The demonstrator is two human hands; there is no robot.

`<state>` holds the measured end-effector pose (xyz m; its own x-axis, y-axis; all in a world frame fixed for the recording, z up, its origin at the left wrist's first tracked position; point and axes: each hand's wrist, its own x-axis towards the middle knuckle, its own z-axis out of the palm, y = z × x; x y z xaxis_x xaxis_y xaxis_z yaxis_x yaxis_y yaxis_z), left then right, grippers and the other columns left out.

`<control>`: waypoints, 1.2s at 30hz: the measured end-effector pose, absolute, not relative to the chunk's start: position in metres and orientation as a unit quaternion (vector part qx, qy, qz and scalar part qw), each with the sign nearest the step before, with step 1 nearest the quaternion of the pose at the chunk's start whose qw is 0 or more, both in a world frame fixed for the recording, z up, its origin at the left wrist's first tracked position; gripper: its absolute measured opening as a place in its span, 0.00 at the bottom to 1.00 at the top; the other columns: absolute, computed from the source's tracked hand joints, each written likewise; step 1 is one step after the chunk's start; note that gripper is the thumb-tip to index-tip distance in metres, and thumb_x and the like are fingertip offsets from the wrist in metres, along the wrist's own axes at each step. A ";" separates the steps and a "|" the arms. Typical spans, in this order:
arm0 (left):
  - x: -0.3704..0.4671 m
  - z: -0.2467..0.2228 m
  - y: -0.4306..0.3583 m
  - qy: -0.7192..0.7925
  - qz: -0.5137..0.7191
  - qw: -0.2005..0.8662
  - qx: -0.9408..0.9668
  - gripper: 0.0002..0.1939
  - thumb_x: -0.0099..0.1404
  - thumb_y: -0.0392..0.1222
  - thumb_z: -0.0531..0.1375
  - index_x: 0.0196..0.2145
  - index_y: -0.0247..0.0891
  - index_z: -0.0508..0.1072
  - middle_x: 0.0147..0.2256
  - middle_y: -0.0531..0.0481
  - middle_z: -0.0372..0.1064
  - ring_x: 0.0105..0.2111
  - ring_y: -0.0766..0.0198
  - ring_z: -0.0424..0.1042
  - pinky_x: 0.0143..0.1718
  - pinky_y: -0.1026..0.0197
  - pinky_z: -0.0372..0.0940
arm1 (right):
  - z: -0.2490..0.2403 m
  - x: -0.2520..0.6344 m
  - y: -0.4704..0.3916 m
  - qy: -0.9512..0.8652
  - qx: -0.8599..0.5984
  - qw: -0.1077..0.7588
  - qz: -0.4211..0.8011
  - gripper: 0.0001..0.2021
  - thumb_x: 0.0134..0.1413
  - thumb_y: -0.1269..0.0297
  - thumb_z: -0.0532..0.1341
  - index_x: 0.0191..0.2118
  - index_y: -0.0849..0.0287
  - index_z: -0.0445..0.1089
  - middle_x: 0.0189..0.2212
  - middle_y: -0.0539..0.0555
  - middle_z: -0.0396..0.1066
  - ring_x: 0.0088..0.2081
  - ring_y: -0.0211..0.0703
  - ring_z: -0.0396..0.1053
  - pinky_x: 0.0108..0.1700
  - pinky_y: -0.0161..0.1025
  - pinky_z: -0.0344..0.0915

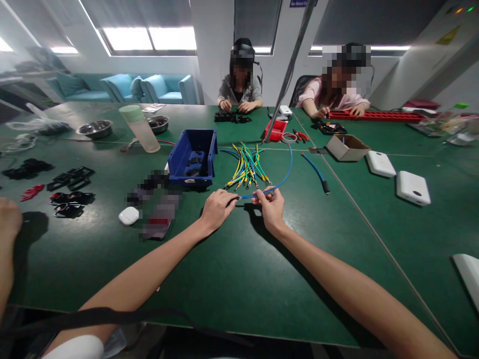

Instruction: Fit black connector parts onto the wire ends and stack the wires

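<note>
A thin blue wire [290,165] runs between my hands and loops up at the right toward the back of the green table. My right hand [272,209] is closed in a pinch around the wire near one end. My left hand [216,211] is closed on a small black piece [234,200] at that wire end; its exact kind is too small to tell. Just beyond my fingers lies a fanned bundle of yellow, green and blue wires [245,165] with metal terminals on their near ends. A short, thicker blue cable [315,171] with a black end lies to the right.
A blue bin [174,167] holding black parts stands left of the wires. Nearby are a phone [161,217], a white case [128,216], a bottle [144,132] and black parts [73,197]. Rightward sit a carton [346,152] and white boxes [413,187]. Two people work opposite; another's hand [9,219] shows left.
</note>
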<state>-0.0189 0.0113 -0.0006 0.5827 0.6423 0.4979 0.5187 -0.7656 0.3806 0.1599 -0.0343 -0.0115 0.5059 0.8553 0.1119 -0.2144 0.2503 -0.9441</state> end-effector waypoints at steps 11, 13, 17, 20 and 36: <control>-0.019 -0.001 0.011 0.311 0.317 0.097 0.891 0.12 0.68 0.40 0.54 0.45 0.38 0.74 0.41 0.46 0.74 0.42 0.57 0.68 0.45 0.53 0.64 | -0.015 0.161 -0.033 -0.337 -0.493 0.714 0.366 0.18 0.46 0.55 0.67 0.35 0.56 0.57 0.27 0.49 0.73 0.23 0.39 0.72 0.27 0.36 0.69; -0.019 -0.001 0.011 0.308 0.318 0.093 0.892 0.11 0.68 0.40 0.55 0.45 0.38 0.74 0.41 0.47 0.74 0.42 0.58 0.68 0.45 0.53 0.64 | -0.015 0.161 -0.033 -0.336 -0.493 0.713 0.367 0.19 0.46 0.55 0.67 0.36 0.56 0.58 0.27 0.49 0.73 0.23 0.40 0.72 0.27 0.36 0.69; -0.018 -0.001 0.010 0.305 0.320 0.088 0.893 0.11 0.68 0.40 0.55 0.45 0.38 0.74 0.40 0.47 0.74 0.42 0.58 0.68 0.45 0.54 0.64 | -0.015 0.161 -0.033 -0.336 -0.490 0.714 0.371 0.19 0.45 0.55 0.67 0.36 0.56 0.58 0.27 0.49 0.73 0.23 0.40 0.72 0.26 0.36 0.69; -0.019 -0.001 0.010 0.302 0.318 0.087 0.894 0.11 0.68 0.40 0.55 0.45 0.38 0.74 0.40 0.47 0.74 0.42 0.58 0.68 0.45 0.54 0.63 | -0.014 0.161 -0.033 -0.334 -0.490 0.715 0.371 0.19 0.45 0.55 0.67 0.36 0.56 0.58 0.26 0.49 0.73 0.23 0.40 0.72 0.26 0.35 0.69; -0.018 -0.001 0.010 0.284 0.323 0.078 0.899 0.11 0.67 0.40 0.55 0.45 0.36 0.74 0.39 0.46 0.74 0.40 0.59 0.68 0.43 0.55 0.64 | -0.013 0.160 -0.034 -0.347 -0.491 0.706 0.373 0.18 0.46 0.56 0.67 0.37 0.56 0.58 0.27 0.49 0.73 0.23 0.41 0.72 0.26 0.35 0.68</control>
<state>-0.0182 0.0097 -0.0013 0.6297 0.5610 0.5374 0.4607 -0.8266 0.3232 0.1599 -0.0338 -0.0132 0.4797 0.8687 0.1237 -0.1861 0.2385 -0.9532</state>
